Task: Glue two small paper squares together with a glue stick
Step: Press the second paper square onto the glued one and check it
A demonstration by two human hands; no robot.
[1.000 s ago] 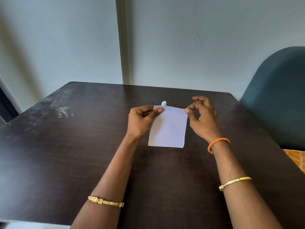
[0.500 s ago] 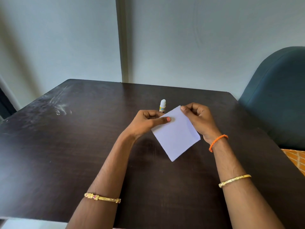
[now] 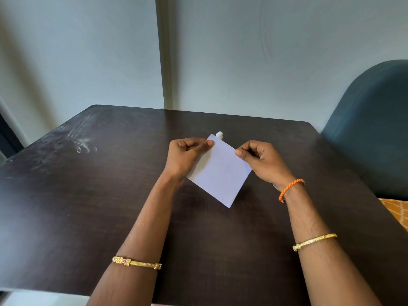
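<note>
The dark table (image 3: 88, 206) fills the view; everything else sits relative to it. Above its middle, tilted like a diamond, the white paper (image 3: 218, 173) is held off the surface. The left hand (image 3: 187, 157) pinches its upper left edge, thumb on top; the right hand (image 3: 262, 162) pinches the upper right edge, fingers curled. Toward the table's far side, just behind the paper, stands the glue stick (image 3: 219, 134) — only its white cap shows. A judgement: if the two pinches pull unevenly, the sheets could slide out of line or crease. Whether this is one sheet or two stacked — I cannot tell; the underside is hidden.
</note>
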